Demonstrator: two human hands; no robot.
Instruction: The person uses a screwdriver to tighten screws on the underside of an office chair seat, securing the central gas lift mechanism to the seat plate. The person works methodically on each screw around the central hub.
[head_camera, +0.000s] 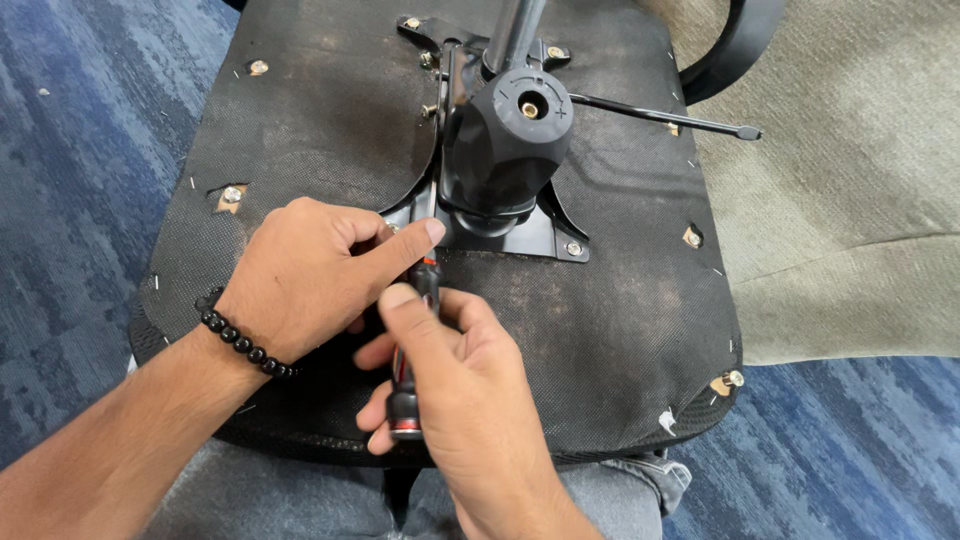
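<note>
An upturned office chair seat (300, 130) lies in front of me, its black fabric underside facing up. A black metal mechanism plate (545, 235) with a large round knob (510, 140) is bolted at its middle. My right hand (460, 400) grips the red and black handle of a screwdriver (410, 385), whose shaft points toward the plate's near left corner. My left hand (310, 275), with a black bead bracelet (240, 340) on the wrist, rests on the seat and pinches the screwdriver near its tip. The tip and the screw under it are hidden by my fingers.
A thin black lever (660, 117) sticks out to the right of the mechanism. The chrome gas cylinder (515, 30) rises from the top. Several bolts (232, 194) sit around the seat's edge. A black armrest (740, 45) curves at top right over beige carpet; blue carpet lies around.
</note>
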